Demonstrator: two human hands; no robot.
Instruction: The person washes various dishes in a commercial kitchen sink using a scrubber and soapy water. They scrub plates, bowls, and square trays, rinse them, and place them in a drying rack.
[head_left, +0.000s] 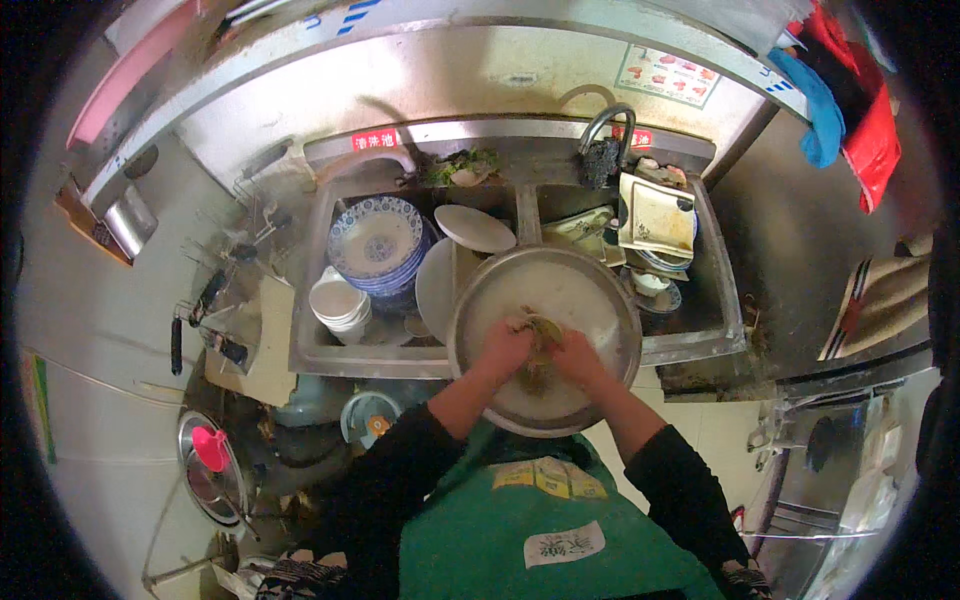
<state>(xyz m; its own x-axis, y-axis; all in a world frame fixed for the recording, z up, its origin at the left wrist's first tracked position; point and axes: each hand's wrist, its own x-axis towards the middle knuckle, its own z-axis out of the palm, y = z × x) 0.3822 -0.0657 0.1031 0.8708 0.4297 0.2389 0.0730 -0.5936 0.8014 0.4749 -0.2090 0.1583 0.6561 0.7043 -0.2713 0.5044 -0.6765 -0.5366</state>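
A large round metal basin (480, 420) of cloudy, whitish water rests at the front edge of the double sink, in front of my green apron. Over its middle, my left hand (506, 349) and my right hand (579, 361) are close together. Between them they hold a small greenish-brown item (546, 337). Its kind is too blurred to tell, and my fingers partly hide it. Darker brown matter shows around and below the fingers.
The left basin holds stacked blue-and-white plates (375, 236), white bowls (340, 300) and a white oval plate (474, 228). Square dishes (657, 214) pile up in the right basin under a curved faucet (619, 112). Leafy greens (469, 166) lie on the back ledge. A shelf (480, 24) overhangs the sink.
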